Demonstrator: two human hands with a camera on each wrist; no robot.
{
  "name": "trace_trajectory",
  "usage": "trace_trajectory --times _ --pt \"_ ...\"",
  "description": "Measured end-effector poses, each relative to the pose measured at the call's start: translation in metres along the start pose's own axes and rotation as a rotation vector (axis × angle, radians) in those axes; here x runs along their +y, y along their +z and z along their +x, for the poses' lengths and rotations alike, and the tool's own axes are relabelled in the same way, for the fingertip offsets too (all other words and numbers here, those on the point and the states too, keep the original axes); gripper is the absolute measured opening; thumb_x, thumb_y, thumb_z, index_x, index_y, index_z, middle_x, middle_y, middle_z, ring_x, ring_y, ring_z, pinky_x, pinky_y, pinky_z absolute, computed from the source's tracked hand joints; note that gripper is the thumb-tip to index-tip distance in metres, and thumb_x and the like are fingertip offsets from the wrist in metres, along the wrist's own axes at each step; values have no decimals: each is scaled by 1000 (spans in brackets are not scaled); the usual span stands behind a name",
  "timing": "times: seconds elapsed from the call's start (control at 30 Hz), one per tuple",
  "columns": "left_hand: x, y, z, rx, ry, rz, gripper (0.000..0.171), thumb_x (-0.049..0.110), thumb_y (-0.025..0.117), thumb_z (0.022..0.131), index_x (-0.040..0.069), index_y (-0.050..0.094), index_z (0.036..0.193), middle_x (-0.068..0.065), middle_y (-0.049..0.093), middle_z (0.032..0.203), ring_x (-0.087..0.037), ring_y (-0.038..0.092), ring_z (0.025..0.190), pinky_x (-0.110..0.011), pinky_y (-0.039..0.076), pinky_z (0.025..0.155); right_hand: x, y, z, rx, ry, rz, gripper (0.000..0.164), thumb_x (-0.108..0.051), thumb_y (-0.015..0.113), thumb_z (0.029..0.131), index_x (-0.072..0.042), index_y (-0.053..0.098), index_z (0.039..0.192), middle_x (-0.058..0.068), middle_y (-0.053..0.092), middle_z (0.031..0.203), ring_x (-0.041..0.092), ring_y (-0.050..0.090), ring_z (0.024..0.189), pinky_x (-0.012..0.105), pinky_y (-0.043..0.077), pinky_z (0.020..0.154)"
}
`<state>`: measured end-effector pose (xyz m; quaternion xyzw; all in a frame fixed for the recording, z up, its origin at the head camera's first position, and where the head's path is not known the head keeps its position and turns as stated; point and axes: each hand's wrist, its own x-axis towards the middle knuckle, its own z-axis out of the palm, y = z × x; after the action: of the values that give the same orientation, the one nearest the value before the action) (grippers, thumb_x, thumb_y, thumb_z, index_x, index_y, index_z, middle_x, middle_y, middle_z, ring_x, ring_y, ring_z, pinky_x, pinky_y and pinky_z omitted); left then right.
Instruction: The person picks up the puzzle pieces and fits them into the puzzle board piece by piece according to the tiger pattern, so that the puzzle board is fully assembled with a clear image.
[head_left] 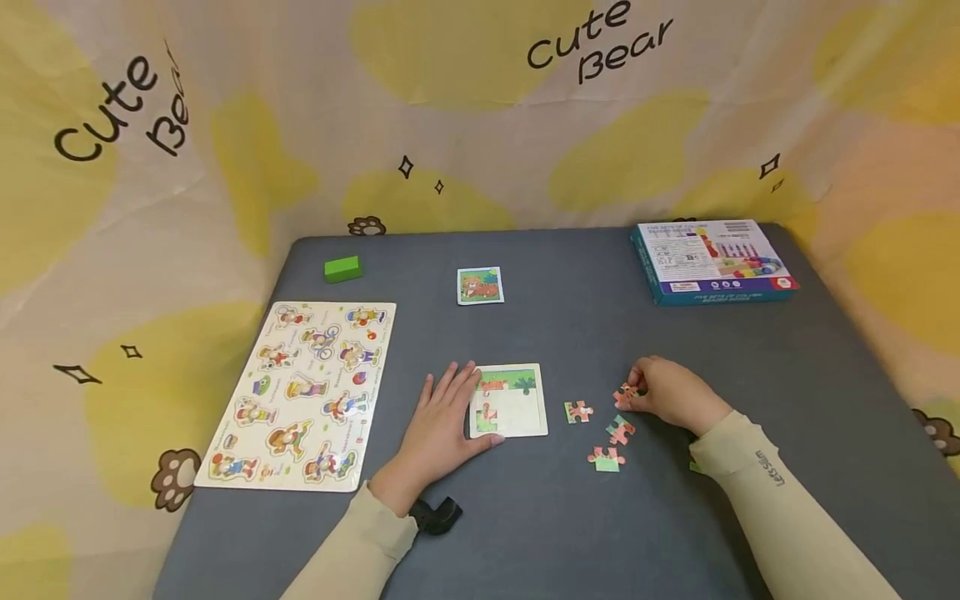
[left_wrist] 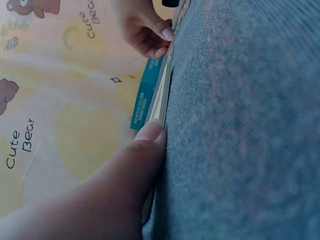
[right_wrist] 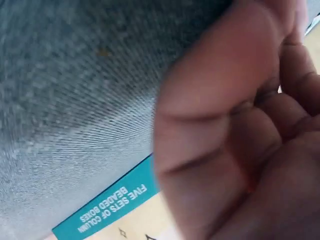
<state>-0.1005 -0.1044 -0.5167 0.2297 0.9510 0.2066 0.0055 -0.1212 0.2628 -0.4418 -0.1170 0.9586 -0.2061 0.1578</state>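
A person's left hand [head_left: 446,417], fingers straight and slightly spread, rests over the nine o'clock edge of a small tray [head_left: 525,421], thumb at its six o'clock edge. The tray sits mid-table. At three o'clock from it, the right hand [head_left: 675,393] pinches a piece [head_left: 625,397] between thumb and fingers. Inside the tray, picture fills the top and the eight o'clock corner; the centre and four o'clock corner are bare. For a neat fit, it seems best to keep the tray braced, turn the piece to match the card [head_left: 480,287] at twelve o'clock, lower it level and press straight down. Loose pieces [head_left: 606,464] lie from three to four o'clock; a low path could nudge them. Open room runs towards one o'clock, short of the box [head_left: 716,262] at two; the board [head_left: 307,417] at nine leaves the left hand less space
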Motion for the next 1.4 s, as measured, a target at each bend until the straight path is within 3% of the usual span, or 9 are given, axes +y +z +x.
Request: trace_trajectory --times 0.47,0.67,0.9,1.1,1.27,1.4 --pt "2 3 0 -11 8 -1 108 61 80 87 9 29 166 -5 26 172 -26 13 161 -54 5 128 3 5 6 -2 -40 53 33 -25 91 84 -5 69 98 8 54 92 23 52 80 37 49 72" --pt "1 2 0 -7 9 5 108 62 79 86 9 29 166 -5 26 172 -26 13 161 -53 5 128 -5 0 5 34 -142 109 20 -7 83 90 -9 64 96 1 60 87 18 56 78 35 52 72" --pt "0 1 -1 -14 6 13 106 61 79 88 8 30 166 -5 26 172 -27 13 161 -54 5 128 -48 -16 16 200 -273 184 17 5 78 91 -10 77 99 -3 68 89 16 62 81 34 57 73" --pt "2 -1 -2 -21 1 12 106 61 78 88 7 30 165 -6 27 172 -28 14 160 -55 5 128 -96 7 41 131 -327 232 19 4 82 88 -12 76 99 -4 69 89 14 63 80 32 58 73" --pt "2 -1 -1 -24 3 23 106 64 76 88 8 30 166 -6 27 172 -27 14 160 -55 5 128 -112 34 63 77 -343 211 21 -2 88 83 -12 72 92 -6 66 83 11 61 74 27 55 66" --pt "1 -2 -1 -25 -3 15 106 64 76 88 8 29 166 -6 26 172 -27 13 160 -54 4 128 -119 49 71 98 -350 120 22 -4 89 83 -12 72 94 -4 65 84 12 60 75 28 55 69"
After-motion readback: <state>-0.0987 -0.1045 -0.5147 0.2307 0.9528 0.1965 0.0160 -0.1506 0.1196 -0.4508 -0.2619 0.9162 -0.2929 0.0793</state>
